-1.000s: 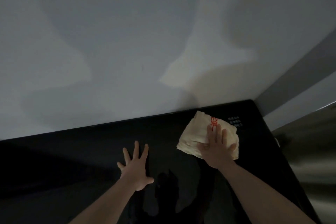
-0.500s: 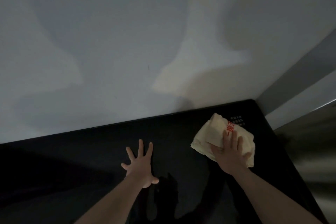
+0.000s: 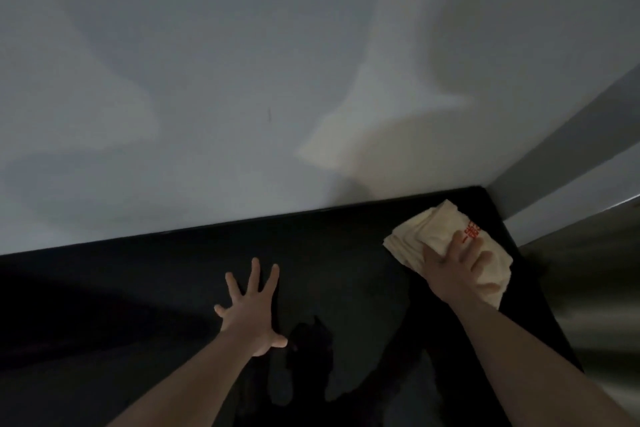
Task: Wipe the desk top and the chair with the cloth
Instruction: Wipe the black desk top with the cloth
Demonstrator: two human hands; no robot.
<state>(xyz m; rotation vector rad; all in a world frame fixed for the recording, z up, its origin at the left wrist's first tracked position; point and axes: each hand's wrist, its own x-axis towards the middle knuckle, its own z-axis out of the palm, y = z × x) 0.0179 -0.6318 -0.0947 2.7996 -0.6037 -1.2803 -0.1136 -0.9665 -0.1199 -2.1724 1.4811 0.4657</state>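
The folded cream cloth [image 3: 446,246] lies on the black desk top [image 3: 346,253] near its far right corner, our right hand [image 3: 450,269] pressing it flat with fingers extended. Our left hand [image 3: 251,308] braces on the desk, fingers splayed wide, holding nothing. We judge the desk wipe is under way; next comes a sweep back leftward. Since 1 second ago, cloth and hand have slid right toward the corner.

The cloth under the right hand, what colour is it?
Pale cream cloth with red print near one edge; seen in the head view.
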